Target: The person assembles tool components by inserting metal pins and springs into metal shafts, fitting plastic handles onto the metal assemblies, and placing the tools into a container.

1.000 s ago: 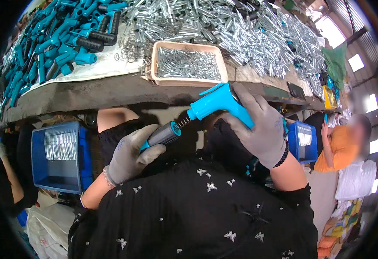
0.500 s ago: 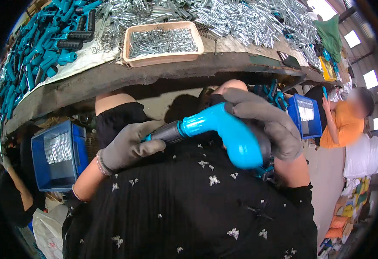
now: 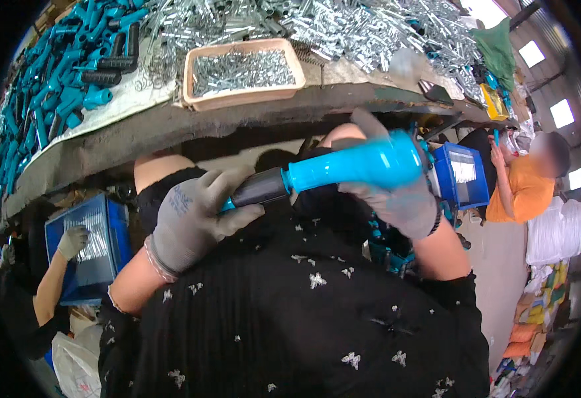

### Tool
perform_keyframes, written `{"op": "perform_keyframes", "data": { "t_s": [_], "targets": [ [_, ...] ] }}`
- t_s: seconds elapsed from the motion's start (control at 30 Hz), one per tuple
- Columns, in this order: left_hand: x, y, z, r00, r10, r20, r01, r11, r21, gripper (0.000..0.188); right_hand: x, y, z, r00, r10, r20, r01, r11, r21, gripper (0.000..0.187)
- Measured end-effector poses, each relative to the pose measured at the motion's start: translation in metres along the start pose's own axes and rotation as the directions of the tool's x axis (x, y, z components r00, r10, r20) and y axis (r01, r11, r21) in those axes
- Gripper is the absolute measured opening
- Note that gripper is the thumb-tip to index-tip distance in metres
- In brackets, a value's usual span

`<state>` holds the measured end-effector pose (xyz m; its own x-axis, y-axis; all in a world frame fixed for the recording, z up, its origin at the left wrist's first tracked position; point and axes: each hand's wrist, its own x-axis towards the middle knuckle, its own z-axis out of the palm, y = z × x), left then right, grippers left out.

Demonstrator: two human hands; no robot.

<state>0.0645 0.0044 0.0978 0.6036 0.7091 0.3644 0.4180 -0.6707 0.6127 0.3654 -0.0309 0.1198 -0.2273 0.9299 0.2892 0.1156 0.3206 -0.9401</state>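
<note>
Over my lap lies a turquoise plastic tool body with a slim black ribbed sleeve at one end; its exact kind I cannot make out. My left hand, in a grey glove, is wrapped round the black sleeve, thumb and fingers closed on it. At the wide right end, my gloved right hand is behind and under the tool, thumb side below and fingers showing above. The tool hides part of that hand, and motion blurs it.
Ahead, the bench bears a tray of small metal parts, turquoise pieces and heaped silver parts. A blue crate is at left, with a co-worker's gloved hand in it. At right stand another blue crate and a person in orange.
The tool has turned, its wide end swinging up and away to the right, so it lies straighter. My right hand has shifted from its top to behind it. The co-worker's hand has come into the left crate.
</note>
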Motion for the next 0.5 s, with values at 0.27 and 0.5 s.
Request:
{"op": "perform_keyframes", "data": {
  "t_s": [0.27,0.5],
  "targets": [
    [0.008,0.001,-0.008,1.0,0.003,0.011,-0.004,0.983,0.184,0.05,-0.002,-0.026,0.012,0.997,0.039,0.067,0.024,0.671,-0.741,0.069],
    [0.0,-0.014,-0.002,0.999,0.029,0.028,-0.031,0.996,0.089,0.05,0.026,-0.026,-0.015,0.954,0.267,0.138,-0.131,0.781,-0.61,0.038]
  ]
}}
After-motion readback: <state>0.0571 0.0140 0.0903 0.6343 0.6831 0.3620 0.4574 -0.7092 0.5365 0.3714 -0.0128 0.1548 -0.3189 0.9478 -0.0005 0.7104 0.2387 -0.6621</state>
